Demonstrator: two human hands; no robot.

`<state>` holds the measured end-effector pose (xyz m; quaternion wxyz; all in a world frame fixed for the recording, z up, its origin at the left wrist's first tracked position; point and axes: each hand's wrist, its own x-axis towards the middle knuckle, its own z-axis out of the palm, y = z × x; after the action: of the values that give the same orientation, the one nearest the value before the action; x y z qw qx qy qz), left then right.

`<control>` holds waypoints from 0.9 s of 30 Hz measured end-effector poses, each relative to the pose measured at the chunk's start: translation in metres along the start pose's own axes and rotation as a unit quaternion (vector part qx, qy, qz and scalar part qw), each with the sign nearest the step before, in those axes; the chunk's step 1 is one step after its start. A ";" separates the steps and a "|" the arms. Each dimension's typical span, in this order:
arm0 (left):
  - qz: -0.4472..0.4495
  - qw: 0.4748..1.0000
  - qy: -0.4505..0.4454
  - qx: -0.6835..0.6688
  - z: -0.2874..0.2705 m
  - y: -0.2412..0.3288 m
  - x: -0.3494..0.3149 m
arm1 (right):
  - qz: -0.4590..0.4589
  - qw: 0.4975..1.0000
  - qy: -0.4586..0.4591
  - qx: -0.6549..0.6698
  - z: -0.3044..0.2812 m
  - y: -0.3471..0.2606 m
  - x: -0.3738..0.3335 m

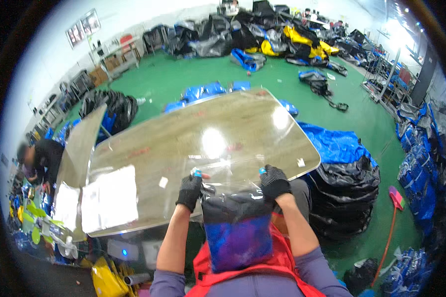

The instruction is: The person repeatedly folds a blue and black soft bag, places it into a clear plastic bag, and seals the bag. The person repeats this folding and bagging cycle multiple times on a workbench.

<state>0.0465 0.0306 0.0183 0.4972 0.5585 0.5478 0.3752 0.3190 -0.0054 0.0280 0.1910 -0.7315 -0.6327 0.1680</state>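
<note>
Both of my hands wear black knit gloves with blue at the fingertips. Between them, in front of my chest, hangs a clear plastic bag (237, 242) with folded black and blue sheeting inside, its lower part against my red apron (203, 267). At the bag's upper left corner, my left hand (189, 192) is closed on the plastic. My right hand (275, 184) grips the upper right corner. The bag's top edge is hard to make out against the glossy table (178, 133) beyond it.
A stack of clear plastic sheets (110, 198) lies on the table's left part, with a small white scrap (163, 182) nearby. A green-bladed fan (37, 220) and a bending co-worker (47, 158) are at left. Black and blue tarps (342, 183) are heaped at right, near a long-handled pink dustpan (396, 199).
</note>
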 end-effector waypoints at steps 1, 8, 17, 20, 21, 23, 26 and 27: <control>-0.133 0.991 0.000 -0.028 0.005 -0.028 0.007 | 0.054 0.998 -0.020 0.021 0.021 0.012 0.004; -0.026 0.952 -0.034 -0.302 -0.001 -0.069 0.038 | -0.276 0.920 0.251 0.117 0.035 -0.010 0.041; -0.007 0.958 -0.072 -0.279 -0.015 -0.043 0.030 | -0.460 0.879 0.082 -0.093 0.063 -0.116 0.092; -0.038 0.955 -0.079 -0.282 -0.024 -0.047 0.029 | -0.412 0.897 0.158 -0.017 0.059 -0.115 0.094; -0.052 0.956 -0.067 -0.282 -0.025 -0.047 0.029 | -0.451 0.889 0.076 0.016 0.059 -0.115 0.093; -0.069 0.960 -0.069 -0.264 -0.027 -0.044 0.029 | -0.510 0.858 -0.052 0.042 0.060 -0.114 0.091; 0.005 0.957 -0.085 -0.276 -0.026 -0.037 0.027 | -0.495 0.869 -0.012 0.005 0.065 -0.113 0.090; -0.013 0.962 -0.069 -0.264 -0.026 -0.035 0.026 | -0.503 0.864 -0.003 -0.002 0.065 -0.113 0.091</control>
<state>0.0160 0.0565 -0.0131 0.6686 0.4249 0.4002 0.4606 0.2032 0.1038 0.0265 0.2461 -0.3141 -0.9156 0.0498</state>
